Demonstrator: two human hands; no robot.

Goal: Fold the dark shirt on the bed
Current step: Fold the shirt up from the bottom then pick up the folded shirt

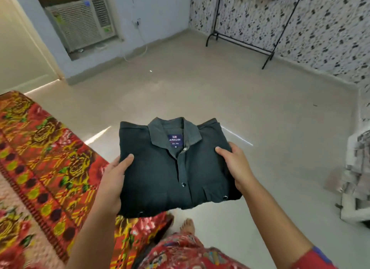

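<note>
The dark shirt (pixel 172 168) is folded into a neat rectangle, collar away from me, label and front buttons facing up. I hold it in the air over the floor, just past the corner of the bed (pixel 40 158). My left hand (pixel 114 180) grips its left edge, thumb on top. On the right edge, my right hand (pixel 236 164) holds it with the thumb pressed on the cloth near the collar.
The bed with its red and yellow floral cover fills the lower left. A black clothes rack (pixel 240 42) stands against the speckled wall at the back right. A window cooler (pixel 82 24) sits in the far wall. Pale cloth (pixel 358 178) is piled at the right edge.
</note>
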